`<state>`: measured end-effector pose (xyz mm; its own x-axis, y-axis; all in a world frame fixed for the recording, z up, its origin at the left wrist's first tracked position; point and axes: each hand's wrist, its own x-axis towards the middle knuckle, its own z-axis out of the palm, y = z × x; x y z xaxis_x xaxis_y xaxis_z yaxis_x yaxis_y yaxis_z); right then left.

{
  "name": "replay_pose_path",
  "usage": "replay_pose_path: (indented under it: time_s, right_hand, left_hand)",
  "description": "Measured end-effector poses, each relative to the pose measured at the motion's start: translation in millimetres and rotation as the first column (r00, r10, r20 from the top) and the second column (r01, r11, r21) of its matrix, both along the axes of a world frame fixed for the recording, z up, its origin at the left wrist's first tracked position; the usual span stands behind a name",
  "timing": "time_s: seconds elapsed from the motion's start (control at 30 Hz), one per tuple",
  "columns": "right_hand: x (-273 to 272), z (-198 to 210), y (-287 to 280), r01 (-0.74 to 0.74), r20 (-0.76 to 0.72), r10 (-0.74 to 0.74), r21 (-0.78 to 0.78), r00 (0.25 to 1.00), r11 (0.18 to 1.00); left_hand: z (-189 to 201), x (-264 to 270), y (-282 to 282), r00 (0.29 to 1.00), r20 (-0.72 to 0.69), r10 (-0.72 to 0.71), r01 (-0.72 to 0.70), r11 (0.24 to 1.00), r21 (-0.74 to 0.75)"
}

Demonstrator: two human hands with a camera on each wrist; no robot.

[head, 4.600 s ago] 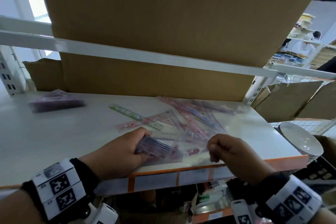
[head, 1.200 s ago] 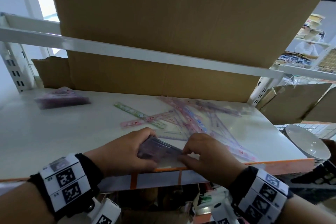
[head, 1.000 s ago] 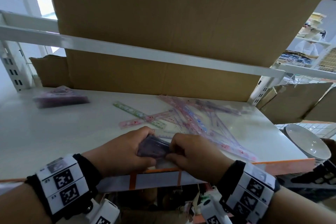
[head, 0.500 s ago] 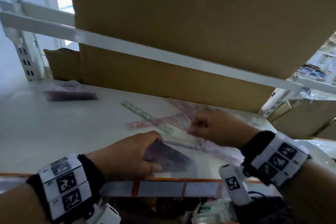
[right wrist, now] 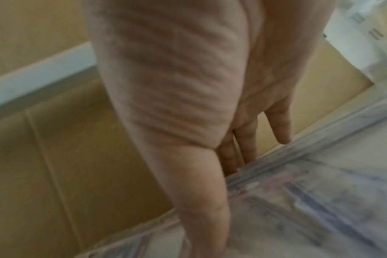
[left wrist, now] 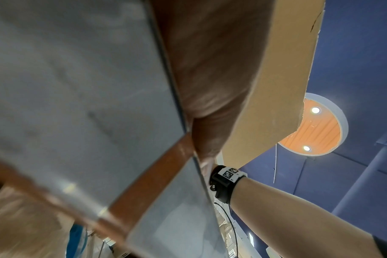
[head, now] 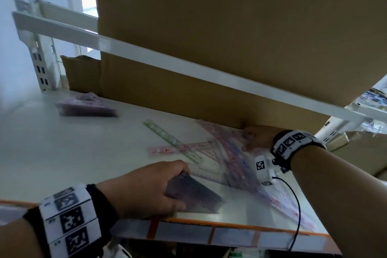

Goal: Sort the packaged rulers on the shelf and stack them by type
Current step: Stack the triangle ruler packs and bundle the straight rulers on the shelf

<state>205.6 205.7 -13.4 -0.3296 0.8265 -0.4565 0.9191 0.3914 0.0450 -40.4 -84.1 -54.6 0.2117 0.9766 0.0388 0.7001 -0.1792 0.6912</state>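
Packaged rulers: a loose heap [head: 236, 159] of clear-bagged pink and lilac rulers lay crossed over one another on the right half of the shelf [head: 62, 163], running from its back edge toward the front right corner.
Stray pieces: a green ruler [head: 167, 140] and a pink ruler [head: 167, 150] lay crossed just left of the heap.
Sorted stack: a dark lilac bundle [head: 85, 108] sat near the back left corner, well apart from the heap.
Left hand: the left hand [head: 144, 190] gripped a stack of triangular packets [head: 194, 197] at the front edge, thumb beneath and fingers curled over the top.
Right hand: the right hand [head: 256, 138] reached to the back edge beside the cardboard box [head: 230, 37]; the right wrist view showed its fingers [right wrist: 278, 125] straight, tips touching the far rim of the heap, nothing pinched.
Step in hand, judged: selecting the next packet from the back of the heap to match the held stack.
Advice: slide one packet clear along the shelf before lifting, since the slippery bags overlap and a direct lift would likely drag neighbours.
Advice: keep the held stack squared against the front edge so that the new packet lands flush.
Risk: packets near the front right corner could slip off if the heap is disturbed.
Visibility: motion blur hid the print; types could not be read.
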Motion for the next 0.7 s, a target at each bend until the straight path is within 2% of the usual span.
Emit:
replay_pose_path:
  time_s: [0.17,0.23,0.37,0.5,0.6,0.7]
  right_hand:
    - [-5.0,-4.4,-3.2,-0.028,-0.127,0.035,0.059,0.991,0.998]
    - [-7.0,-4.7,-9.3,-0.049,-0.119,0.059,0.086,0.991,0.995]
    - [-12.8,0.6,-26.8,-0.131,-0.102,0.133,0.028,0.986,0.991]
    - [-19.2,11.5,-50.3,-0.271,-0.206,0.275,0.046,0.939,0.961]
    - [-29.1,12.9,-69.6,-0.377,-0.226,0.373,0.03,0.9,0.926]
    - [-36.5,15.3,-74.5,-0.394,-0.318,0.364,-0.032,0.875,0.919]
  left_hand:
    - [-0.8,0.5,0.3,1.0,0.007,0.007,-0.007,1.0,-0.008]
    - [-0.9,0.4,0.8,1.0,0.002,0.006,-0.006,1.0,-0.005]
    - [-0.4,0.9,0.8,1.0,0.019,0.003,-0.003,1.0,-0.004]
    - [-1.6,1.2,-0.6,1.0,0.009,0.009,-0.009,1.0,0.008]
    - [-1.6,1.5,-0.7,1.0,0.005,0.013,-0.013,1.0,0.01]
    - [-0.2,2.0,-1.0,1.0,-0.001,0.013,-0.013,1.0,0.009]
